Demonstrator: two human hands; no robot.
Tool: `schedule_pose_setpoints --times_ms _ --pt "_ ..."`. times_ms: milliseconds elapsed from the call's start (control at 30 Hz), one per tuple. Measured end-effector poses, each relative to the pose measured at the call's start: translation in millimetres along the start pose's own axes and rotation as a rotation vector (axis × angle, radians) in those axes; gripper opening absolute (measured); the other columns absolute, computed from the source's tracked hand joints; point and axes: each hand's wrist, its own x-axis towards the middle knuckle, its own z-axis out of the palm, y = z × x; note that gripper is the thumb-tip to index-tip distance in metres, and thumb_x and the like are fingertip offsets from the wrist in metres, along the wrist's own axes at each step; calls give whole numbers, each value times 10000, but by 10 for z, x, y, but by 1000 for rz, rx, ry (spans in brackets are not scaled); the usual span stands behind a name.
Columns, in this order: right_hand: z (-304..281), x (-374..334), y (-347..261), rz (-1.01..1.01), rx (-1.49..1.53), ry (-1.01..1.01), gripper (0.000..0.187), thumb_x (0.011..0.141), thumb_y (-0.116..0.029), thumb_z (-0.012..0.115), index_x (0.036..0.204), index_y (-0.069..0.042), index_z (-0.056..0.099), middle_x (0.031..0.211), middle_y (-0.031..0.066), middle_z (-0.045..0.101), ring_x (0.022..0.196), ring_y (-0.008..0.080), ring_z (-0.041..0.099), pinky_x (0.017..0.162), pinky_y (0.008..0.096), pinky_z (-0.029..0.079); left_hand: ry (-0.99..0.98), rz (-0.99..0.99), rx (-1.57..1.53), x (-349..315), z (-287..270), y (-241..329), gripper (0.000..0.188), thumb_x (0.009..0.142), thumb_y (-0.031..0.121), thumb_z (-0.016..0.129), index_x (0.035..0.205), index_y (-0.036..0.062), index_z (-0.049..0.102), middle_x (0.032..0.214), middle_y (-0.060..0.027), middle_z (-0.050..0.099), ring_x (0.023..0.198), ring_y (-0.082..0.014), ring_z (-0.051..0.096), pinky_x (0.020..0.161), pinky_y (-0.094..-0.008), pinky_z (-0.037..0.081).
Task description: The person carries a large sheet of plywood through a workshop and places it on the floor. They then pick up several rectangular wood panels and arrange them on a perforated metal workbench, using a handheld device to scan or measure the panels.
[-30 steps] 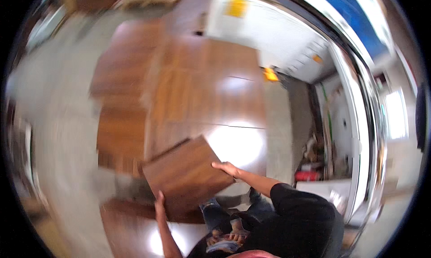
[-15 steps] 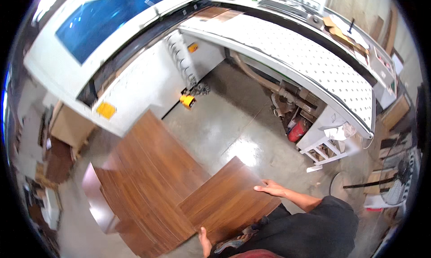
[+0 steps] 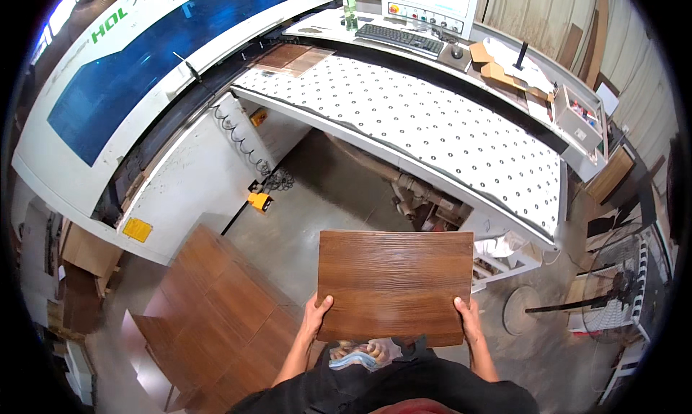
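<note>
A brown wood-grain board (image 3: 396, 286) is held level in front of my body, with one hand at each short side. My left hand (image 3: 315, 315) grips its left edge, thumb on top and fingers hidden beneath. On the right edge, my right hand (image 3: 468, 318) holds on in the same way. Below and to the left lies a stack of similar brown boards (image 3: 223, 317), larger than the one I carry. Beyond the held board stretches a white machine table (image 3: 404, 115) dotted with small black rollers.
A large white machine (image 3: 194, 190) with a blue window fills the far left. A yellow foot pedal (image 3: 260, 201) with a coiled cable sits on the floor. Brown panels (image 3: 288, 59) lie at the table's far left. A keyboard (image 3: 400, 39) stands behind; a fan (image 3: 623, 288) is at right.
The board has come off the stack, risen and turned square to me between both hands. My view has swung toward the roller table.
</note>
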Motion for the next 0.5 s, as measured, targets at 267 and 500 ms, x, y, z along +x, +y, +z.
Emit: schedule_pose_setpoints --times_ms 267,500 --pt "721 915 -236 -55 54 272 770 882 -494 705 1377 62 509 1292 188 607 1179 279 578 1008 400 444 -159 60 103 1698 -129 752 735 854 518 761 1335 -11 587 1236 -143 665 1153 -223 608 1003 -359 465" --pt "1686 2325 -887 -124 172 271 733 884 -458 728 1350 62 505 1267 184 583 1168 262 558 1025 377 423 -265 21 124 3246 -539 1894 752 884 538 721 1350 -30 561 1224 -143 656 1114 -225 632 949 -365 507"
